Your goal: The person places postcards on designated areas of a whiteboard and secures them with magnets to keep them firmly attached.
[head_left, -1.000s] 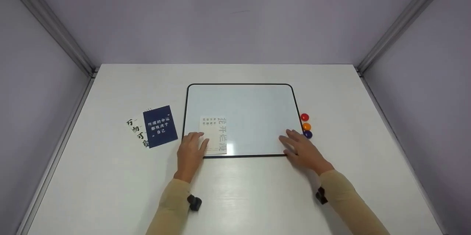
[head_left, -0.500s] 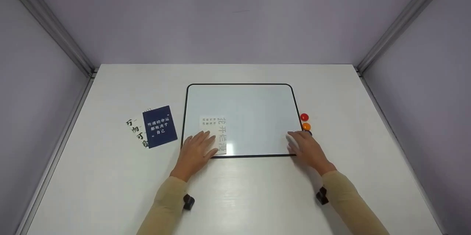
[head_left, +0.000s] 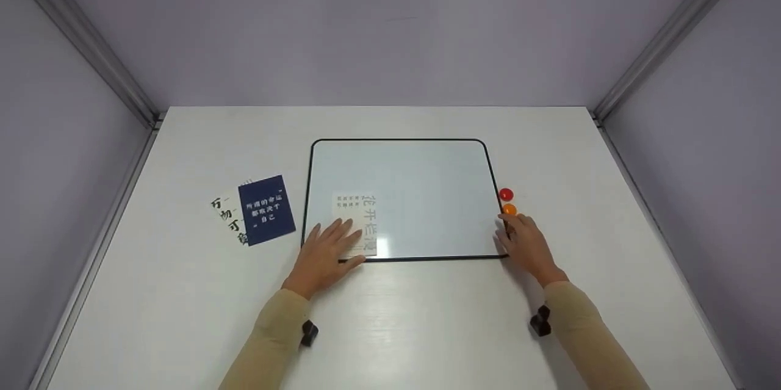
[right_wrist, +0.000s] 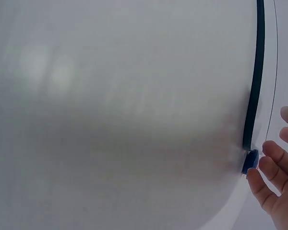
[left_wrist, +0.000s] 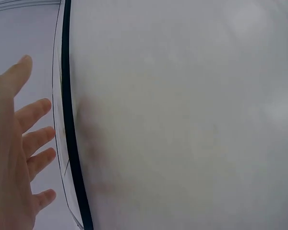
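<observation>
A whiteboard (head_left: 427,195) with a black rim lies flat in the middle of the table. On its front left part is a pale card (head_left: 369,222) with grey characters. My left hand (head_left: 320,259) rests over that card's lower left side, fingers spread. At the front right edge of the board, my right hand (head_left: 531,249) has its fingers near a round blue magnet (right_wrist: 251,162), which the head view hides behind the hand. Fingertips overlap the magnet in the right wrist view, the fingers loosely bent.
An orange magnet (head_left: 509,209) and a red magnet (head_left: 506,194) line the board's right edge. Left of the board, a navy card (head_left: 267,210) with white characters overlaps a white card (head_left: 227,213) with black ones. Walls enclose the table.
My left hand has shifted right over the pale card, its fingers spreading. My right hand has moved right, off the board's corner, over the blue magnet. The cards and board have stayed put.
</observation>
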Available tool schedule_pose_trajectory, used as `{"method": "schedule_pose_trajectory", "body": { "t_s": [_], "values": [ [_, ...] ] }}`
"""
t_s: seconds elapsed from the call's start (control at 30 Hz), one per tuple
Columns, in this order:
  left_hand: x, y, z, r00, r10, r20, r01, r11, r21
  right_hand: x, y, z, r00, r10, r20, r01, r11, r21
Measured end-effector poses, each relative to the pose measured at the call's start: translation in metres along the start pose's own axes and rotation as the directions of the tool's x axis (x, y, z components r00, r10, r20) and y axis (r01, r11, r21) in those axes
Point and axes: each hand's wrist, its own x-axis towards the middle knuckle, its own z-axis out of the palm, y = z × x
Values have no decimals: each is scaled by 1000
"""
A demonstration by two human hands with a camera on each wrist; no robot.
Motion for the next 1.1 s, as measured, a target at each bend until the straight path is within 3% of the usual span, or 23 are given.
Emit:
{"method": "schedule_pose_trajectory", "body": {
  "t_s": [0.33, 0.6, 1.1],
  "values": [
    [1, -2, -1, 1000, 19, 23, -20, 1000, 16, 3, 16, -6, 991, 132, 25, -134, 986, 98],
    [0, -2, 0, 998, 7, 65, -8, 1000, 12, 4, 23, -10, 957, 271, 104, -284, 949, 135],
    [-1, -5, 0, 998, -2, 63, 3, 1000, -20, 6, 27, -13, 949, 283, 141, -300, 946, 122]
  ]
}}
